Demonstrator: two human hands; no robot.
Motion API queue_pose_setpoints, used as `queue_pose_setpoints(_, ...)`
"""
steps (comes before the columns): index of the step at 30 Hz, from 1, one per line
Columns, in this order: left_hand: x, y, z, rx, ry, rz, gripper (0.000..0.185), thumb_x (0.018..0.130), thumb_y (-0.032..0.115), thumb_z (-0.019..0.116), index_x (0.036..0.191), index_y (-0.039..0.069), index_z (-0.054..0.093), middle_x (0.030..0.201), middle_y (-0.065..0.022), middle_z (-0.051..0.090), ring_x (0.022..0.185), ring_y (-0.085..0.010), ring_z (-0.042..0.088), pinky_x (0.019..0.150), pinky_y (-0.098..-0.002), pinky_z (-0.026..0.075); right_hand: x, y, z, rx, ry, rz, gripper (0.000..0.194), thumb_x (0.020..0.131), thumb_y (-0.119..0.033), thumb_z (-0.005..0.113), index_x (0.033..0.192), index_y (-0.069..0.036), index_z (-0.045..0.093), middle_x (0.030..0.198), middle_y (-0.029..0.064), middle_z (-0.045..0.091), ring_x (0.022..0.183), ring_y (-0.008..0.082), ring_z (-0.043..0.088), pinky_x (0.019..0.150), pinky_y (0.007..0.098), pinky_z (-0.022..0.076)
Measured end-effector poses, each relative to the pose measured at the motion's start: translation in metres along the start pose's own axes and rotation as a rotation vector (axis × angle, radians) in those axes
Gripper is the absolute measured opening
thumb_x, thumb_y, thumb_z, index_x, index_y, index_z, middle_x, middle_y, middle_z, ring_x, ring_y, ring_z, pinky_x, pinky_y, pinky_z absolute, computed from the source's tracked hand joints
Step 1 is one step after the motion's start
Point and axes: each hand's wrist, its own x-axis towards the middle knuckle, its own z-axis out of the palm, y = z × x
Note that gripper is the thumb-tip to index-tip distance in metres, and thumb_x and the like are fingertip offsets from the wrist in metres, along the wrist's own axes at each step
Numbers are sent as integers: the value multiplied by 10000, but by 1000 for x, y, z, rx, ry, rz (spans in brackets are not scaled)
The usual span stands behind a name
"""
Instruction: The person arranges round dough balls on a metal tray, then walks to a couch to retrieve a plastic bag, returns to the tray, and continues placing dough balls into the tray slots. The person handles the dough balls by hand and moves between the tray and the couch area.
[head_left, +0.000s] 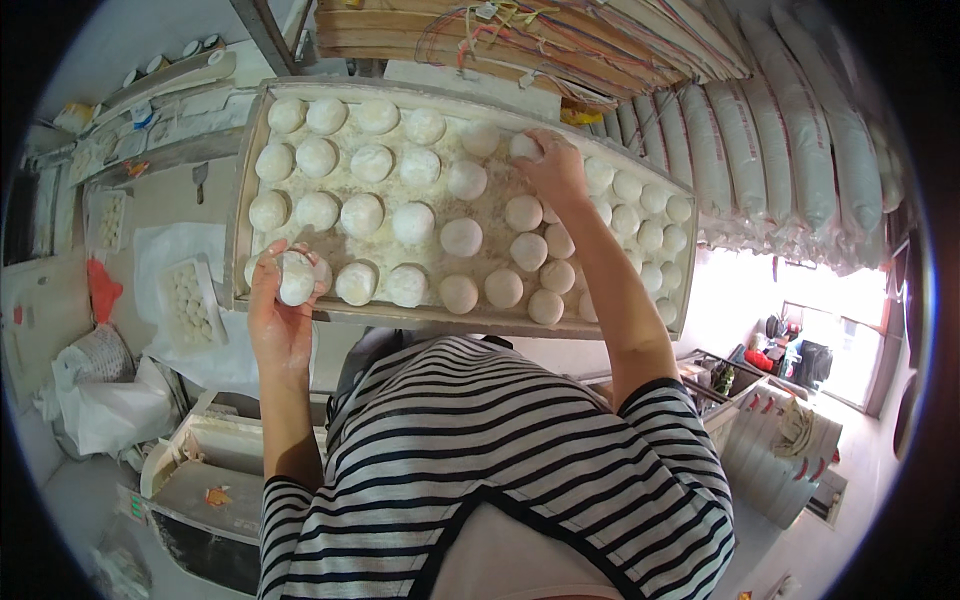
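Note:
A long wooden tray (435, 199) dusted with flour spans the view before me, holding rows of round white dough balls (362, 214). My left hand (271, 311) is raised over the tray's front left corner, its fingers curled around a dough ball (297, 278). Beyond the middle of the tray, near the far wall, my right hand (559, 165) has its fingers around another dough ball (524, 147). Whether that ball rests on the tray or is lifted, I cannot tell. My right forearm hides some of the balls on the right side, which stand closer together than those on the left.
Stacked wooden trays (375, 34) and full white sacks (757, 142) stand behind. At left, a scraper (200, 182) and a white container of small dough balls (191, 304) lie on a work surface. A machine (210, 487) stands at lower left, ribbed metal containers (780, 457) at right.

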Motion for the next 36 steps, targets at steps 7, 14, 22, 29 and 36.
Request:
queue_pose_setpoints(7,15,13,-20,59,-29,140,332,1010,184,527,1313,48,535,1200,-132,617,1072,-249,632,800,-344,549,-6,-15,-36,-54,-200,75,608,761,-386,786,1285,-103,661,1031,166,727,939,336,690,849,417,540)
queue_pose_setpoints(14,40,22,-48,274,180,516,269,1012,120,552,1268,37,546,1214,-133,624,1072,-235,642,760,-334,563,-65,-22,-18,-226,-231,-349,574,742,-380,778,1221,-91,650,1131,129,693,1116,316,624,992,450,439)
queue_pose_setpoints(22,46,26,-54,263,213,548,267,1015,93,531,1271,17,538,1220,-153,622,1103,-265,645,767,-344,571,-68,-37,-5,-288,-168,-219,508,759,-262,761,1214,-88,620,1166,110,678,1161,319,594,1016,458,427)
queue_pose_setpoints(29,46,24,-54,287,240,520,272,1014,105,542,1272,19,543,1233,-155,626,1107,-257,646,763,-335,576,-71,-30,-10,5,-171,-111,531,744,-187,778,1243,-89,623,1138,138,691,1087,359,632,917,431,521)
queue_pose_setpoints(36,47,22,-54,286,204,490,277,1011,122,557,1270,25,547,1213,-147,638,1069,-230,649,772,-326,573,-49,-29,-5,-207,-187,-202,452,746,-221,809,1157,-64,701,998,134,721,911,304,692,812,403,553)
